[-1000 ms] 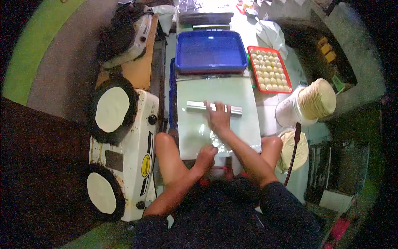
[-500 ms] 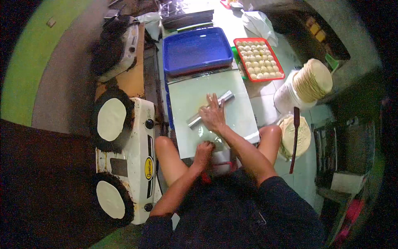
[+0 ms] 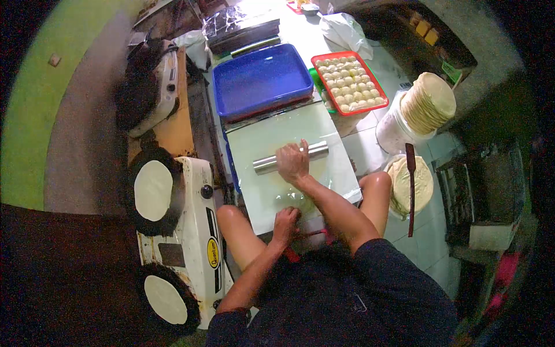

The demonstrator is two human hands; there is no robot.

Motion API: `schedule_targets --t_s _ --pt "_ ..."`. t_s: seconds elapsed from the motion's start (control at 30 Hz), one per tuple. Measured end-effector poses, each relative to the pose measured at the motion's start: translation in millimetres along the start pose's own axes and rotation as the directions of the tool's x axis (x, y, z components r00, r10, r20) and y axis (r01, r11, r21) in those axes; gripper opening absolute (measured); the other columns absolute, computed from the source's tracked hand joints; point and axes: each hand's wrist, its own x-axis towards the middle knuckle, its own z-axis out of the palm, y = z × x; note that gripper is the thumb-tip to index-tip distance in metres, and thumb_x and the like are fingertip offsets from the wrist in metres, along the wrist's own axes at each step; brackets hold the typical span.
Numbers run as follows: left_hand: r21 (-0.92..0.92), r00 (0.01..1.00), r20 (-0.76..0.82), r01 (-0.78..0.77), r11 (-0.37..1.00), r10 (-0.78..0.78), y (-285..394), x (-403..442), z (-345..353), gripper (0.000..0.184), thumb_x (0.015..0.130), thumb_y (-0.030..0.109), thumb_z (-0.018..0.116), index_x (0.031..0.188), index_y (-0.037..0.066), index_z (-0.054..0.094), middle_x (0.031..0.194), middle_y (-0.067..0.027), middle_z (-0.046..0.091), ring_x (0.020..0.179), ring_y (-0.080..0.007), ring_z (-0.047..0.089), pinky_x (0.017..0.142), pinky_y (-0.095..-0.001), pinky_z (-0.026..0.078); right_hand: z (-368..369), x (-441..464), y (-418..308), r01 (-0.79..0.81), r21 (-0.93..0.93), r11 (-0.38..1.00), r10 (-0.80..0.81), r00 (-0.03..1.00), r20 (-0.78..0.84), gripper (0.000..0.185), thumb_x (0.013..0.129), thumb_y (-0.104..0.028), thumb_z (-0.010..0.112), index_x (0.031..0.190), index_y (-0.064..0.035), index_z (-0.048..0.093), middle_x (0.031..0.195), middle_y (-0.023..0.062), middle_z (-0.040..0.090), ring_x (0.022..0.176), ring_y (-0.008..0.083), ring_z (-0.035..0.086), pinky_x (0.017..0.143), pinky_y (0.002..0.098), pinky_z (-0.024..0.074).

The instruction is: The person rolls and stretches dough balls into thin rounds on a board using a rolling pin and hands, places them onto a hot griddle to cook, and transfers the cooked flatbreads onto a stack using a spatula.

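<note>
A metal rolling pin [image 3: 317, 150] lies slantwise across the pale board [image 3: 254, 196], its right end slightly farther away. My right hand [image 3: 293, 162] is closed over the middle of the pin. Beneath and around the pin a thin sheet of dough is faintly visible, its outline hard to make out. My left hand [image 3: 286, 224] rests with curled fingers at the board's near edge, by the near side of the dough; what its fingers hold, if anything, is too small to tell.
Behind the board sits a blue tray [image 3: 260, 81]; right of it, a red tray [image 3: 381, 103] of dough balls. Flatbreads are stacked on a white bucket [image 3: 393, 130]. A dark stick [image 3: 411, 191] crosses more flatbreads. The left stove [image 3: 199, 231] carries two round flatbreads [image 3: 153, 191].
The rolling pin has turned to a flatter slant, and my right hand's spread fingers have closed over it. My left hand stays at the near edge. The whole view has shifted and tilted.
</note>
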Motion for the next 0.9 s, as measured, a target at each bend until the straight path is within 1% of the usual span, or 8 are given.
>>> schedule_targets --t_s 0.03,0.13,0.17,0.27,0.3,0.43,0.67,0.9 --pt "-0.014 1.000 -0.021 -0.007 1.000 0.007 0 -1 1 0.037 0.063 0.015 0.072 0.099 0.007 0.064 0.091 -0.0150 0.063 0.087 -0.0383 0.062 0.073 -0.0486 0.049 6 3 1 -0.070 0.092 0.993 0.069 0.998 0.015 0.022 0.088 -0.020 0.055 0.087 -0.0105 0.074 0.116 0.0186 0.067 0.129 0.0299 0.051 0.116 0.0631 0.0167" --pt "0.027 1.000 0.002 0.010 1.000 -0.011 -1 -3 3 0.038 0.063 0.014 0.072 0.100 0.008 0.064 0.095 -0.0133 0.063 0.093 -0.0366 0.061 0.077 -0.0480 0.048 1 8 3 -0.059 0.229 0.972 0.083 0.992 -0.096 0.022 0.083 -0.021 0.059 0.086 -0.0066 0.076 0.152 0.0244 0.040 0.146 0.0404 0.029 0.118 0.0652 0.0100" --pt "0.030 0.998 0.046 0.045 0.999 -0.046 -1 -5 4 0.039 0.063 0.010 0.072 0.100 0.009 0.063 0.098 -0.0128 0.062 0.097 -0.0355 0.060 0.080 -0.0471 0.047 -3 12 5 -0.129 0.222 0.967 0.111 0.989 0.093 0.046 0.081 -0.025 0.062 0.123 -0.0069 0.068 0.163 0.0268 0.014 0.150 0.0471 0.012 0.119 0.0636 0.0115" --pt "0.031 0.984 0.136 0.116 0.993 -0.119 6 -1 -1 0.041 0.062 0.003 0.072 0.101 0.009 0.062 0.105 -0.0117 0.061 0.104 -0.0332 0.058 0.087 -0.0450 0.045 35 18 16 -0.080 0.489 0.869 0.103 0.994 -0.020 0.073 0.079 -0.020 0.064 0.149 -0.0124 0.044 0.161 0.0302 0.015 0.148 0.0513 0.015 0.120 0.0572 0.0212" --pt "0.021 0.982 0.141 0.121 0.992 -0.123 5 -1 1 0.040 0.062 0.003 0.072 0.101 0.009 0.063 0.105 -0.0116 0.061 0.105 -0.0331 0.058 0.088 -0.0449 0.045 25 19 12 -0.147 0.387 0.910 0.088 0.982 0.166 0.092 0.079 -0.015 0.064 0.159 -0.0150 0.019 0.161 0.0263 0.020 0.146 0.0461 0.028 0.116 0.0528 0.0309" --pt "-0.035 0.997 0.044 0.063 0.997 -0.061 -10 -4 15 0.040 0.062 0.004 0.074 0.100 0.010 0.064 0.105 -0.0113 0.062 0.106 -0.0326 0.059 0.089 -0.0450 0.045 -3 1 -4 0.042 0.080 0.996 -0.066 0.943 0.325 0.079 0.087 -0.015 0.065 0.156 -0.0253 0.029 0.151 0.0048 0.043 0.135 0.0255 0.047 0.113 0.0588 0.0318" --pt "0.098 0.997 0.048 0.055 0.994 -0.060 9 1 -4 0.030 0.066 0.009 0.073 0.095 0.007 0.067 0.093 -0.0138 0.063 0.089 -0.0361 0.063 0.077 -0.0478 0.050 -18 -38 12 0.249 0.172 0.953 -0.288 0.919 0.269 0.041 0.096 -0.028 0.058 0.137 -0.0281 0.055 0.141 -0.0018 0.054 0.143 0.0259 0.037 0.118 0.0633 0.0120" --pt "0.046 0.977 0.144 0.154 0.987 -0.159 1 6 0 0.036 0.064 0.006 0.076 0.097 0.009 0.065 0.095 -0.0106 0.063 0.095 -0.0338 0.060 0.079 -0.0473 0.046 -48 -43 28 0.103 0.163 0.981 -0.153 0.931 0.331 0.031 0.090 -0.038 0.057 0.111 -0.0230 0.074 0.166 0.0163 0.014 0.153 0.0414 0.006 0.116 0.0709 0.0059"
